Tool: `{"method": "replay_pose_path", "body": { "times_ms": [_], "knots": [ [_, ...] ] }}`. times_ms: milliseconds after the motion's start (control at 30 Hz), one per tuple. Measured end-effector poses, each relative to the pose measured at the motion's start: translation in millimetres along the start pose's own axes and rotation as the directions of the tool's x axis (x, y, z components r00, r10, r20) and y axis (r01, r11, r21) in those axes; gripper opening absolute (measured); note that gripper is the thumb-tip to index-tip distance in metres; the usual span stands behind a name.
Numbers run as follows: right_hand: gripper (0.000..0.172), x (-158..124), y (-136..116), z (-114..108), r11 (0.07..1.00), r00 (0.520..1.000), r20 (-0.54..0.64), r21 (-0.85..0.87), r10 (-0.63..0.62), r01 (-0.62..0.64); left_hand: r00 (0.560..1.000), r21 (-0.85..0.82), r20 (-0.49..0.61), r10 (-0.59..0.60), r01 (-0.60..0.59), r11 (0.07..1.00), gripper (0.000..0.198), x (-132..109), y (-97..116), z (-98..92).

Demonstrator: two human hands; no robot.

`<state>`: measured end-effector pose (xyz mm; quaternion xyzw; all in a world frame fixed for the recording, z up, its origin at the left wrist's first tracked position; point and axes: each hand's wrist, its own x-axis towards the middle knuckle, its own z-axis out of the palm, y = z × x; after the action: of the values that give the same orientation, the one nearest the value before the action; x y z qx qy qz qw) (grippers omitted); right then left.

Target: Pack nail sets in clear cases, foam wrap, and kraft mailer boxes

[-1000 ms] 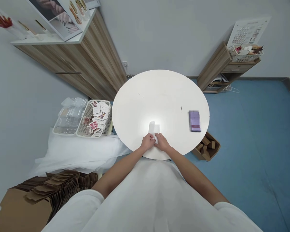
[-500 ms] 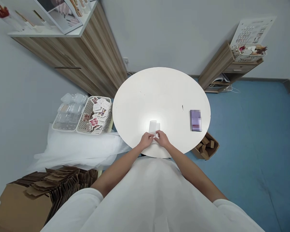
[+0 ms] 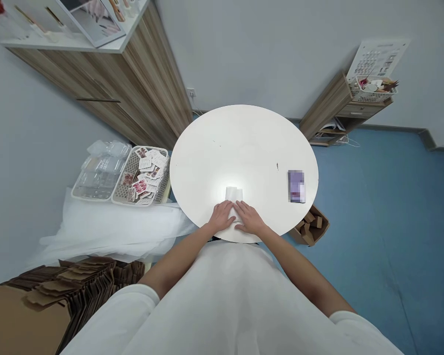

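A small, folded white sheet [image 3: 234, 194] lies flat near the front edge of the round white table [image 3: 244, 133]; whether it is paper or thin foam I cannot tell. On its left side rests my left hand [image 3: 221, 216], fingers stretched forward and thumb out to the side. My right hand [image 3: 249, 217] lies flat across its right side, fingers extended and slanting toward the left one. Both palms face down, and the fingertips nearly meet over the sheet. The hands cover part of its near half. Farther right on the table is a purple rectangular item [image 3: 296, 186], blurred by pixelation.
Left of the table stand a white basket of printed cards [image 3: 158, 196] and a tray of clear plastic boxes [image 3: 99, 185]. White sheeting [image 3: 114, 224] hangs below them, near flattened cardboard boxes [image 3: 29, 315]. A carton [image 3: 323, 231] sits on the floor at right.
My fingers were pinched together at the sheet's middle; now both hands have flattened and spread over it. The camera view has shifted slightly.
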<state>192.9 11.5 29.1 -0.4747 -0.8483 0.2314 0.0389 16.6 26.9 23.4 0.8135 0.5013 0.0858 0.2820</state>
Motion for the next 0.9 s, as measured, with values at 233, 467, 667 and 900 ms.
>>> {"method": "replay_pose_path", "body": {
  "times_ms": [233, 467, 667, 900],
  "knots": [
    [0.053, 17, -2, 0, 0.997, 0.997, 0.074, -0.071, 0.004, 0.002, 0.998, -0.140, 0.025, -0.066, 0.069, 0.988, 0.050, 10, -3, -8.5],
    [0.041, -3, -11, -16, 0.990, 0.976, 0.220, 0.136, -0.005, -0.026, 0.988, -0.291, 0.153, 0.012, 0.033, 0.956, 0.040, -12, 0, -17.4],
    [0.021, 13, 3, -24, 0.949, 0.970, 0.230, 0.280, 0.079, -0.144, 0.990, -0.284, 0.069, -0.120, 0.134, 0.949, 0.043, -20, -2, -4.5],
    [0.039, 49, 21, -26, 0.819, 0.913, 0.191, 0.404, 0.360, -0.407, 0.904, -0.382, -0.022, -0.426, 0.386, 0.840, 0.030, 0, -9, 6.3]
  ]
}}
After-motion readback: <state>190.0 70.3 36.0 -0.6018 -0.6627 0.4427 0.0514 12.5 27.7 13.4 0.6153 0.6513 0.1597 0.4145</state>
